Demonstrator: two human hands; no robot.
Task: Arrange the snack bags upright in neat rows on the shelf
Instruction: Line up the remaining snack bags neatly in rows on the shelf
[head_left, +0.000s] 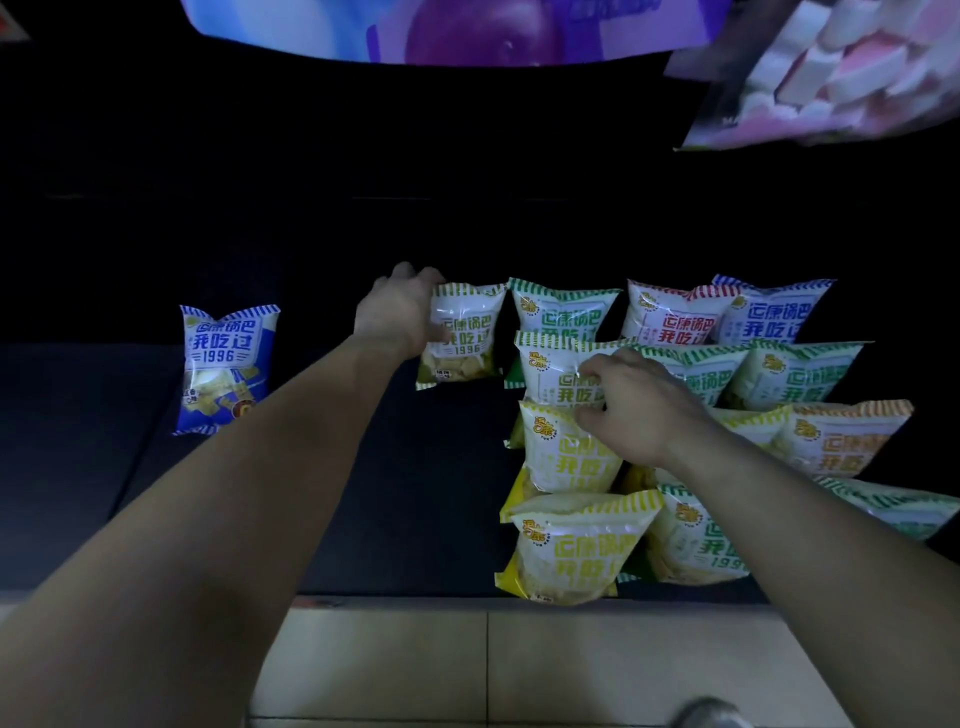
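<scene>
Snack bags (802, 374) sit bunched on the right half of the dark shelf (405, 467), in overlapping rows front to back, w/ one blue bag (226, 364) off alone on the left. Left hand (397, 319) reaches deep, fingers wrapped round the left edge of an olive-striped bag (470, 332), just beside the rear row. Right hand (636, 410) is down on the left column, fingers curled where a green-striped bag (556, 371) overlaps a yellow bag (558, 457). Can't tell if it's pinching one or just pressing.

Risks, imo: these look like puffy, slick packs leaning on each other, so a nudge from the right wrist prob. topples the column domino-style. The front bag (566, 545) sits right at the shelf lip, above the floor tiles (571, 665). Any shove fwd and it's over the edge. The olive-striped bag, held by one side only, could swing and land tilted, leaving a gap vs. its neighbour. Light's poor too, so alignment is hard to judge.
</scene>
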